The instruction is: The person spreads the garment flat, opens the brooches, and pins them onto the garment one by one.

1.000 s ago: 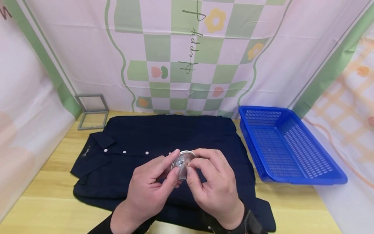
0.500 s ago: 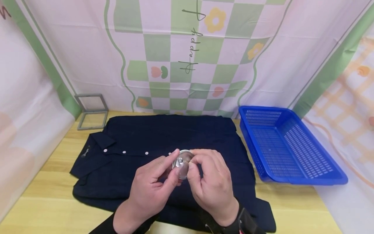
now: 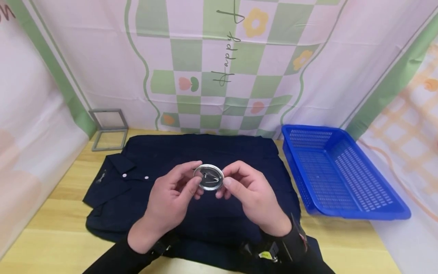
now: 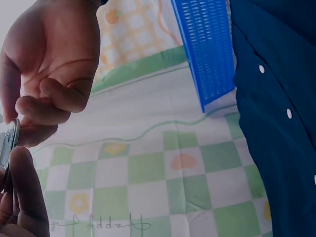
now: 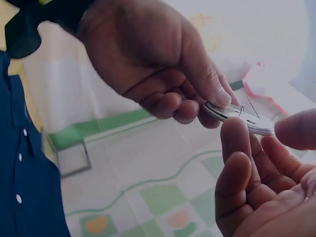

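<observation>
A round pin badge point(image 3: 213, 173) is held back side up between both hands, above a navy shirt point(image 3: 205, 148). On its dark back the wire pin stands away from its catch, and the right wrist view shows the needle point(image 5: 252, 106) jutting up. My left hand point(image 3: 171, 196) pinches the badge's left rim between thumb and fingers. At the opposite rim, my right hand point(image 3: 258, 194) grips with thumb and forefinger. Only part of the badge point(image 4: 6, 145) enters the left wrist view. Its front face is hidden.
Light-coloured buttons run along the shirt, whose collar points left on the wooden table point(image 3: 44, 232). A blue plastic basket point(image 3: 308, 182) stands to the right. A grey hinged frame point(image 3: 108, 129) stands at the back left, before a patterned curtain point(image 3: 184, 57).
The badge has moved slightly farther from me and tilted flatter. My right thumb and fingers have shifted from the pin on its back to the right rim.
</observation>
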Demonstrator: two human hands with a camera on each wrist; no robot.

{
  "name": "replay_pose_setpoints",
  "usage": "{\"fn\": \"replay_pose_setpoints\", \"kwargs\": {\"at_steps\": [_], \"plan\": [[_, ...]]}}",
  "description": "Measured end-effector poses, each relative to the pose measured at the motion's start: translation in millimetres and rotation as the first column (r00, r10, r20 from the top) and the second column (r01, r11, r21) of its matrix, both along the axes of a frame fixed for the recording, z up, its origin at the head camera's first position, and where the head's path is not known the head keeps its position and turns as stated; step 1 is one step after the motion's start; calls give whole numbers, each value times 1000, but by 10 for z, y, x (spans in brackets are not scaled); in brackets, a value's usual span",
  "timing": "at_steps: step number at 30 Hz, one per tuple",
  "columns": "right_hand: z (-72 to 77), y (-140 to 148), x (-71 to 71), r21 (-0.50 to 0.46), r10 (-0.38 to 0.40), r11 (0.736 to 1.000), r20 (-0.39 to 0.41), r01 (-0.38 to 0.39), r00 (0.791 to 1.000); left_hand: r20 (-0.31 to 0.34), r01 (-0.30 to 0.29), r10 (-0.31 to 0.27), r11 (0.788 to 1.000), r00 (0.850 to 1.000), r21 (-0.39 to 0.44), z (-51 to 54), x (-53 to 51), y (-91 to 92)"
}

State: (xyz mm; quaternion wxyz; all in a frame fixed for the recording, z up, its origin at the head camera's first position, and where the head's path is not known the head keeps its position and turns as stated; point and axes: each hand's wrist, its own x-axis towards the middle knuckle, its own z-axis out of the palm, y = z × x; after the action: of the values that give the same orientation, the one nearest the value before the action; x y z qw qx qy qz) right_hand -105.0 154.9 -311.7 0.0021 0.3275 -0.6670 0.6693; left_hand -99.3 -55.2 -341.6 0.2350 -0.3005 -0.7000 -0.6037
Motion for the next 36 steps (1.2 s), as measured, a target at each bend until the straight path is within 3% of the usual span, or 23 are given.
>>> {"fn": "replay_pose_setpoints", "kwargs": {"at_steps": [5,13,18,23,27,29,31,34,36], "plan": [[42,-42,-139,-8,113,994,82,-112,990,7,-72,73,992,997,-99,-18,-96,-47],[104,-139,-253,158,110,978,175,-138,978,5,-178,181,974,984,-141,-58,-171,-141],[54,-185,-322,201,180,955,200,-220,963,-2,-171,174,964,985,-202,-73,-173,-208],[-12,-198,-379,174,262,930,299,-323,917,27,-125,137,953,990,-277,-117,-176,-272],[-36,-194,-397,188,251,925,348,-329,903,-23,-139,140,928,990,-347,-185,-209,-364],[-47,-189,-412,176,228,934,373,-310,899,-69,-188,175,895,982,-405,-221,-241,-479],[-69,-188,-437,157,203,946,394,-283,896,-114,-250,223,839,968,-483,-265,-276,-656],[-126,-195,-490,154,163,958,404,-243,900,-156,-320,287,723,945,-612,-357,-316,-981],[-184,-216,-533,175,143,958,390,-226,909,-168,-329,298,650,940,-685,-441,-332,-1190]]}}
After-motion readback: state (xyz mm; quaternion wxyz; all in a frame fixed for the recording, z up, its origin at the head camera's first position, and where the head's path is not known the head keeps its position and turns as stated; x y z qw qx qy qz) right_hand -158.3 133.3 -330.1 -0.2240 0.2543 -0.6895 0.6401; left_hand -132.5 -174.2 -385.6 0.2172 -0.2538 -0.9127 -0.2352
